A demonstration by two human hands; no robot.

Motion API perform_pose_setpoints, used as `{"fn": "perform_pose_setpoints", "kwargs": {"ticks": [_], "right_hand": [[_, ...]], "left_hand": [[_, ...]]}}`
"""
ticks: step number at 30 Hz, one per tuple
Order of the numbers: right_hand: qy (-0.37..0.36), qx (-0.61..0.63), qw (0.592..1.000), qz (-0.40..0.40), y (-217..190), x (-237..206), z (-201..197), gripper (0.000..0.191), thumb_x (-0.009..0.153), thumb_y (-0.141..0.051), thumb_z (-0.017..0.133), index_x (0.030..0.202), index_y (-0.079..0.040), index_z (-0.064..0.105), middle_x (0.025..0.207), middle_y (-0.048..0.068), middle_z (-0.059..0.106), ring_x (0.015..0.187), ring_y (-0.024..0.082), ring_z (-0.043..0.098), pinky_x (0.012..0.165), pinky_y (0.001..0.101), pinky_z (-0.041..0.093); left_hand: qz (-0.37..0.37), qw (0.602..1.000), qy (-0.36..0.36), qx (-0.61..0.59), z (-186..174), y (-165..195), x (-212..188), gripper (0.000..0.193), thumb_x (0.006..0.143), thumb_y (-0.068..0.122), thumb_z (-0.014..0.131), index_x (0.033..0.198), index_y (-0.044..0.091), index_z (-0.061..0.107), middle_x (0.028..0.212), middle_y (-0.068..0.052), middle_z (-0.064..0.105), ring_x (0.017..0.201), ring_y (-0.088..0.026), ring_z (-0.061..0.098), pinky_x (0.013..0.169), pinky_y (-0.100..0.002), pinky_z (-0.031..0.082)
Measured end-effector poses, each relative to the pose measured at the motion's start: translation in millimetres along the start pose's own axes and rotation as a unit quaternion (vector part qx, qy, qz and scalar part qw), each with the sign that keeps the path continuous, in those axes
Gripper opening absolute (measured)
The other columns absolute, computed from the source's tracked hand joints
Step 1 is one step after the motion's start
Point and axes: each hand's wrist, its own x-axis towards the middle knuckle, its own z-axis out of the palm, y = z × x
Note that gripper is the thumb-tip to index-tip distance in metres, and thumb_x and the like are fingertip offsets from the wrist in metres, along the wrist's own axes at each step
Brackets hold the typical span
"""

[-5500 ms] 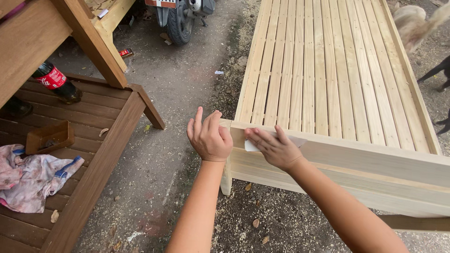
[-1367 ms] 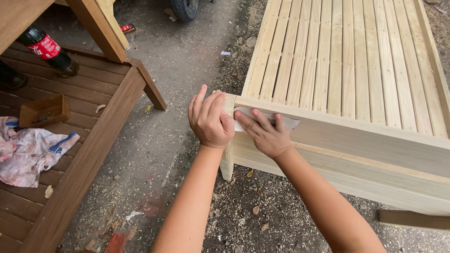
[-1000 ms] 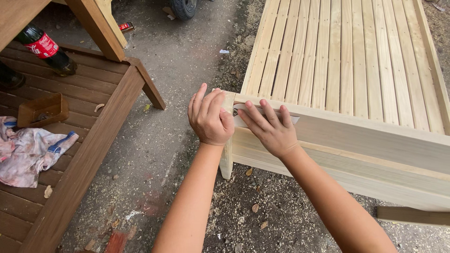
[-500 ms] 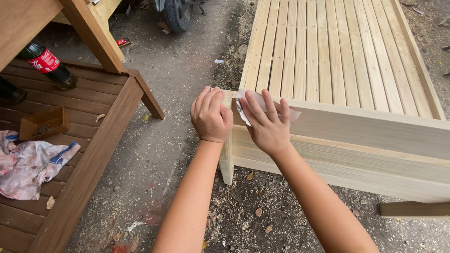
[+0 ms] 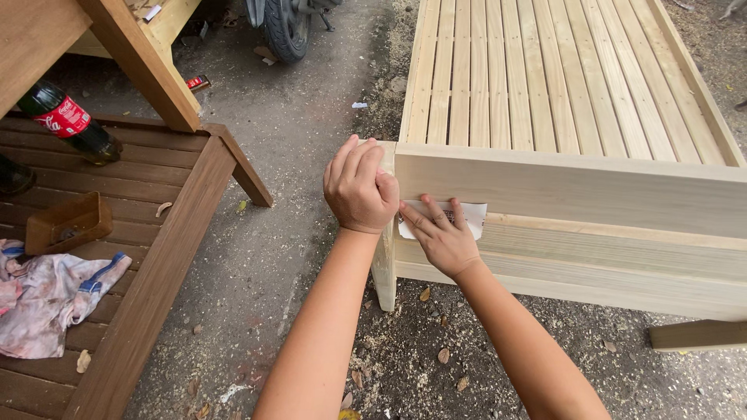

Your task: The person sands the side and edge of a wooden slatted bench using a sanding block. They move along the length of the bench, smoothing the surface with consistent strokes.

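At the far left a dark wooden platform (image 5: 156, 257) carries a crumpled rag (image 5: 47, 295), a small brown box (image 5: 66, 224) and a dark bottle (image 5: 70, 124) lying on its side. Between its edge and the pale slatted bed frame (image 5: 560, 85) runs an open strip of bare ground (image 5: 303, 194), with a tyre (image 5: 282, 27) at its far end. The left hand (image 5: 359, 187) wraps closed over the frame's corner post. Just beside it, touching, the right hand (image 5: 440, 237) presses flat, fingers spread, on a sheet of sandpaper (image 5: 467, 218) held against the end board's outer face, below its top edge. To the right the board runs on unobstructed.
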Motion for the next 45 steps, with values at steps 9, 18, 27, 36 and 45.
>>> {"fn": "perform_pose_setpoints", "kwargs": {"ticks": [9, 18, 27, 36, 45], "right_hand": [[0.229, 0.036, 0.967, 0.108, 25, 22, -34, 0.040, 0.110, -0.016, 0.060, 0.150, -0.013, 0.066, 0.168, -0.001, 0.041, 0.159, 0.037, 0.017, 0.130, 0.0618, 0.007], [0.152, -0.060, 0.986, 0.041, 13, 29, 13, 0.048, 0.104, -0.024, 0.052, 0.149, -0.033, 0.066, 0.167, -0.014, 0.040, 0.161, 0.026, 0.016, 0.131, 0.0538, -0.002], [0.177, -0.054, 0.979, 0.082, 9, 31, 29, 0.043, 0.109, -0.029, 0.051, 0.149, -0.035, 0.066, 0.168, -0.015, 0.038, 0.162, 0.031, 0.009, 0.131, 0.0581, -0.005], [0.218, -0.069, 0.966, 0.118, 17, 39, 34, 0.040, 0.112, -0.031, 0.051, 0.148, -0.035, 0.067, 0.167, -0.014, 0.041, 0.163, 0.031, 0.009, 0.130, 0.0585, -0.007], [0.202, -0.075, 0.972, 0.090, 18, 32, 28, 0.044, 0.112, -0.028, 0.048, 0.153, -0.036, 0.065, 0.170, -0.014, 0.039, 0.161, 0.032, 0.011, 0.129, 0.0580, -0.006]], "left_hand": [[-0.009, 1.000, -0.008, -0.008, -1, 1, -1, 0.029, 0.084, 0.015, 0.056, 0.105, 0.006, 0.073, 0.118, -0.010, 0.074, 0.124, -0.036, 0.065, 0.103, -0.050, 0.051], [-0.012, 1.000, -0.004, -0.014, 2, -1, -2, 0.030, 0.084, 0.014, 0.055, 0.106, 0.006, 0.074, 0.118, -0.009, 0.073, 0.125, -0.036, 0.065, 0.105, -0.048, 0.051], [-0.011, 1.000, 0.005, -0.014, 4, -1, -6, 0.029, 0.084, 0.015, 0.055, 0.106, 0.006, 0.073, 0.118, -0.009, 0.073, 0.125, -0.037, 0.065, 0.105, -0.050, 0.051], [-0.009, 1.000, 0.007, -0.025, 2, -1, -6, 0.029, 0.086, 0.015, 0.055, 0.106, 0.006, 0.073, 0.117, -0.009, 0.073, 0.124, -0.037, 0.065, 0.106, -0.049, 0.052], [-0.005, 1.000, 0.011, -0.014, 4, -1, -5, 0.028, 0.086, 0.015, 0.054, 0.105, 0.007, 0.073, 0.117, -0.009, 0.073, 0.124, -0.036, 0.065, 0.105, -0.049, 0.053]]}}
